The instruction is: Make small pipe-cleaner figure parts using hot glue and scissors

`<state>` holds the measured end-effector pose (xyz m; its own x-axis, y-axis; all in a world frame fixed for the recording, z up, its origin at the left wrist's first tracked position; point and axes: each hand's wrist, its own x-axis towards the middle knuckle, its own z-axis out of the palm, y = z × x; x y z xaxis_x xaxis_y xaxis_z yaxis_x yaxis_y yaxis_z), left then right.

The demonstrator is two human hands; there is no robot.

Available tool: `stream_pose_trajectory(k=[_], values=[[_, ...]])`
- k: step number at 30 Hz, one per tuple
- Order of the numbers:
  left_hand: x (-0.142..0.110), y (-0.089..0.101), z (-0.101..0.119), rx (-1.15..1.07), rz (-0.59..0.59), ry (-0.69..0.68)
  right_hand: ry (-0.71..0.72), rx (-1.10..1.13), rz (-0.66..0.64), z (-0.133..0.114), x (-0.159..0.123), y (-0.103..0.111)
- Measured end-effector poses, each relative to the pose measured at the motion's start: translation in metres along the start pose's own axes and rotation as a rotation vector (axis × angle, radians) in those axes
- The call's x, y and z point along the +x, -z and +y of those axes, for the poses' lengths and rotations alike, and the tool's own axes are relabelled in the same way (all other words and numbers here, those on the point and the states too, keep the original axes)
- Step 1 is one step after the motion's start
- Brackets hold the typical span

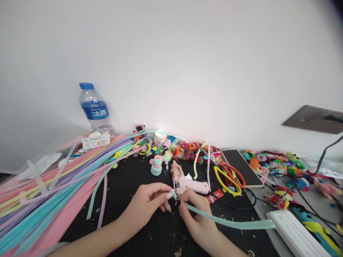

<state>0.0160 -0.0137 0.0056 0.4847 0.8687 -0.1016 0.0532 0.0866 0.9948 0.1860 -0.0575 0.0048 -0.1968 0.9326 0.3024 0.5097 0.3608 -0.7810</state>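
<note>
Between my two hands is a mint-green pipe cleaner [230, 222], its near end curled small at the fingertips and its long tail running off to the right. My left hand [147, 200] pinches the curled end between thumb and forefinger. My right hand [194, 210] grips the same strip just beside it, fingers bent. Right behind the fingertips lies a pale pink glue gun [191, 185] with a brown, crusted nozzle. A small mint and pink pipe-cleaner figure [156, 166] stands behind my left hand.
Bundled pastel pipe cleaners [66, 189] cover the left side. Behind stand a water bottle [94, 107] and many small fuzzy figures [184, 151]. To the right lie scissors [230, 176], a phone [241, 167], a white power strip [294, 232] and black cables [302, 196].
</note>
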Motion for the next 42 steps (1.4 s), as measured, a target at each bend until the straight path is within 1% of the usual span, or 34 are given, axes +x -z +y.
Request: stream_pose_trajectory(k=[5, 9, 12, 16, 19, 21, 23, 25, 27, 30, 32, 34, 39, 42], values=[[-0.003, -0.002, 0.0, 0.094, 0.045, -0.031, 0.04, 0.007, -0.017, -0.002, -0.002, 0.0], [-0.005, -0.003, -0.001, 0.089, 0.051, -0.035, 0.047, 0.012, -0.046, -0.002, -0.002, 0.0], [-0.003, -0.001, 0.0, -0.013, 0.021, -0.015, 0.01, 0.031, -0.015, 0.0, 0.0, 0.001], [0.0, 0.002, 0.002, -0.239, -0.047, 0.059, -0.063, 0.104, 0.019, 0.002, 0.003, 0.001], [0.002, 0.003, 0.002, -0.314, -0.054, 0.101, -0.041, 0.092, 0.021, 0.002, 0.004, 0.004], [0.003, 0.004, 0.001, -0.3, -0.011, 0.099, 0.021, 0.023, 0.044, 0.002, 0.005, 0.006], [0.004, 0.006, 0.0, -0.284, 0.067, 0.094, 0.101, -0.106, 0.121, 0.004, 0.007, 0.01], [0.005, 0.008, -0.001, -0.288, 0.153, 0.099, 0.155, -0.292, 0.213, 0.008, 0.008, 0.013], [0.006, 0.009, -0.001, -0.303, 0.223, 0.113, 0.142, -0.486, 0.225, 0.013, 0.01, 0.015], [0.007, 0.01, 0.001, -0.326, 0.276, 0.133, 0.031, -0.661, 0.143, 0.02, 0.012, 0.014], [0.006, 0.01, 0.003, -0.333, 0.293, 0.137, -0.029, -0.711, 0.103, 0.023, 0.012, 0.012], [0.006, 0.011, 0.005, -0.309, 0.323, 0.114, -0.056, -0.732, 0.099, 0.024, 0.012, 0.011], [0.006, 0.017, 0.004, -0.194, 0.422, -0.064, -0.081, -0.733, 0.129, 0.025, 0.013, 0.013], [0.008, 0.024, 0.004, -0.112, 0.498, -0.142, -0.053, -0.694, 0.125, 0.025, 0.014, 0.015]])
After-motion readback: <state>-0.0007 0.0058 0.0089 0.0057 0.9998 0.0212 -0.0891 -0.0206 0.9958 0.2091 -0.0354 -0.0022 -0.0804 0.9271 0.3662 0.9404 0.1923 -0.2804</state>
